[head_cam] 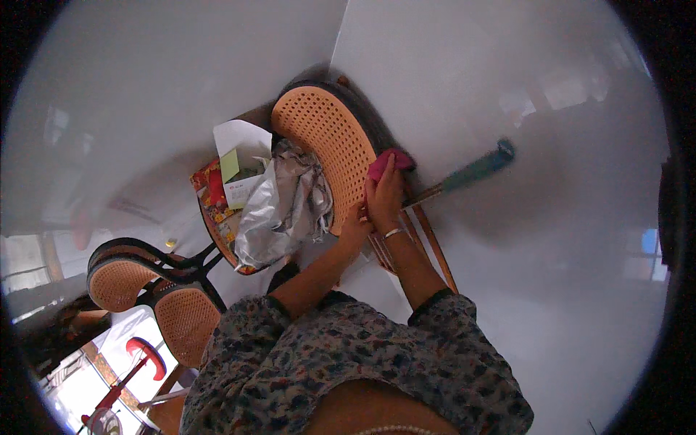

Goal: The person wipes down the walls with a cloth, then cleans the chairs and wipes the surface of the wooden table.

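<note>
A chair backrest [326,147] with a tan perforated, cane-pattern panel and a dark frame stands in front of me, close to the corner. My right hand [385,193] presses a pink cloth [399,160] against the right side of its frame. Just below, my left hand [356,224] is at the lower right edge of the panel, close to my right hand. Its fingertips are partly hidden, so what they grip is unclear. A crumpled silver plastic bag [277,209] lies on the seat against the backrest.
White papers [242,141] and a colourful patterned covering [209,185] lie beside the bag. Further left are more cane-pattern chairs [185,323]. A green-handled rod [478,168] juts out on the right above thin wooden bars [432,244]. Glossy pale walls [462,65] meet behind the backrest.
</note>
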